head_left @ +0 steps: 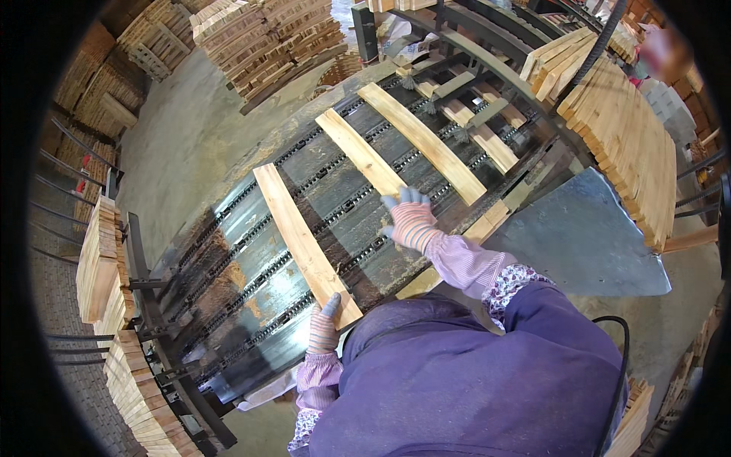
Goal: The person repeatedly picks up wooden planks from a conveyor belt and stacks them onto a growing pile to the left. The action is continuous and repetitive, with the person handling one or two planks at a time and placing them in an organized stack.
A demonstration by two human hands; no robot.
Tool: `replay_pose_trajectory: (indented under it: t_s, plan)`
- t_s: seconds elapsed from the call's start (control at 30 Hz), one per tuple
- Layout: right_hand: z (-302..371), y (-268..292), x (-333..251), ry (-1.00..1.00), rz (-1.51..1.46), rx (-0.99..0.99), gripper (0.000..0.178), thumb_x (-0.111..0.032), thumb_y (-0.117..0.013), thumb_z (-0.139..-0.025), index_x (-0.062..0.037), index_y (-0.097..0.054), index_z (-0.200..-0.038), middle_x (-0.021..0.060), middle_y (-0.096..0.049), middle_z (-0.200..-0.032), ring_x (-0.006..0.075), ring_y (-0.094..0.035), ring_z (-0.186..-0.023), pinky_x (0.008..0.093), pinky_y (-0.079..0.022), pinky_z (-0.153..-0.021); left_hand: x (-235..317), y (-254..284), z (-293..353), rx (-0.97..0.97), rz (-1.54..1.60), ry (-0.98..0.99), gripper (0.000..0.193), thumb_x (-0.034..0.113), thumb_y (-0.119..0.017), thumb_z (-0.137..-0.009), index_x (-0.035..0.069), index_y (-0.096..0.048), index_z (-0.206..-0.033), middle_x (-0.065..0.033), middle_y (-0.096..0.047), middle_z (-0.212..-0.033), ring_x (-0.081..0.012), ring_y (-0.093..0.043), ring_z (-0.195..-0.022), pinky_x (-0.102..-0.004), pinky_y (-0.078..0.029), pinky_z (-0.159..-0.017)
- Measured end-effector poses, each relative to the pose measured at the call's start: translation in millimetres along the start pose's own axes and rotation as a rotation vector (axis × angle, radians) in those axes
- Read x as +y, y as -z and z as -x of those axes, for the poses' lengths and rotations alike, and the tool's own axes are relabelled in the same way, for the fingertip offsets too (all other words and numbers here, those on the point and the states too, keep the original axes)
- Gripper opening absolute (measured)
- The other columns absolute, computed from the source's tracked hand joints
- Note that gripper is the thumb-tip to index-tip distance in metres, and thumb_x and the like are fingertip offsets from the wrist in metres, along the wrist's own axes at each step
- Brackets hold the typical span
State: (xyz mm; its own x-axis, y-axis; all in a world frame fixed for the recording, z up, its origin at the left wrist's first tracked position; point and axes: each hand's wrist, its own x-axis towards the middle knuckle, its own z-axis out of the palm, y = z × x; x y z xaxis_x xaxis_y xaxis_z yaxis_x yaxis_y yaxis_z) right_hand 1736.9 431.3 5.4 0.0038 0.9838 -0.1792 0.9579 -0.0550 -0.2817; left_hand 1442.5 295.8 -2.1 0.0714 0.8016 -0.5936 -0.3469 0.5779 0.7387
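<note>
My left hand (324,329), in a striped glove with grey fingertips, grips the near end of a pale wooden board (298,232). That board lies slantwise over the dark chain conveyor (263,293). Farther right, my right hand (413,221) wears a matching glove; its fingers are spread over the near end of a second board (360,151), touching it. The hand covers that board's end. To the right of it, a third board (422,141) rests across the chains, with neither hand on it.
Shorter boards (491,146) lie under metal arms with brushes at the conveyor's far right. Stacked boards stand at the right (620,137), left (103,263) and back (266,46). A grey metal sheet (590,236) lies right of me. Another person (666,53) is at the upper right.
</note>
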Motion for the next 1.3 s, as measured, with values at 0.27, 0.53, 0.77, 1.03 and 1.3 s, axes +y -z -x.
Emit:
replay_pose_trajectory:
  t_s: [0.27, 0.53, 0.77, 1.03, 1.3]
  plan:
    - [-25, -1, 33, -0.051, -0.641, -0.088, 0.070, -0.034, -0.074, -0.087, -0.0136, -0.049, -0.150, 0.0174, -0.063, -0.130, 0.0341, -0.056, -0.127, 0.0515, -0.041, -0.112, 14, -67, -11, 0.028, 0.010, -0.085, 0.052, 0.019, -0.072, -0.097, 0.000, -0.051, -0.141, -0.0119, -0.069, -0.118, -0.0269, -0.072, -0.104, -0.0402, -0.061, -0.089]
    - [-46, -18, 80, -0.101, -1.943, -0.640, 0.063, -0.015, -0.073, -0.090, -0.0069, -0.053, -0.149, 0.0129, -0.072, -0.121, 0.0272, -0.074, -0.100, 0.0447, -0.064, -0.088, 3, -90, -36, -0.054, 0.032, -0.050, 0.050, 0.024, -0.075, -0.097, 0.003, -0.055, -0.137, -0.0119, -0.071, -0.116, -0.0263, -0.073, -0.102, -0.0406, -0.063, -0.086]
    - [-22, -21, 85, 0.033, -1.855, -0.594, 0.060, -0.015, -0.071, -0.093, -0.0030, -0.053, -0.149, 0.0120, -0.070, -0.124, 0.0231, -0.070, -0.107, 0.0377, -0.058, -0.096, -4, -127, -50, -0.032, -0.036, -0.034, 0.062, 0.025, -0.072, -0.100, 0.007, -0.043, -0.152, -0.0111, -0.065, -0.128, -0.0245, -0.067, -0.114, -0.0389, -0.059, -0.094]
    - [-32, -22, 83, 0.425, -1.015, -0.560, 0.051, -0.044, -0.060, -0.105, -0.0054, -0.062, -0.139, 0.0195, -0.065, -0.140, 0.0285, -0.063, -0.126, 0.0387, -0.048, -0.108, -19, -173, -59, -0.059, -0.158, -0.151, 0.092, 0.026, -0.076, -0.097, 0.012, -0.019, -0.167, -0.0123, -0.059, -0.130, -0.0229, -0.062, -0.113, -0.0368, -0.056, -0.095]
    - [-82, 19, 175, 0.019, -0.134, -0.121, 0.090, -0.042, -0.084, -0.080, -0.0172, -0.044, -0.157, 0.0241, -0.036, -0.161, 0.0436, -0.042, -0.144, 0.0527, -0.039, -0.115, -2, -224, -35, -0.026, -0.005, -0.182, 0.090, 0.040, -0.080, -0.090, 0.025, -0.031, -0.163, -0.0079, -0.062, -0.119, -0.0290, -0.072, -0.100, -0.0421, -0.064, -0.066]
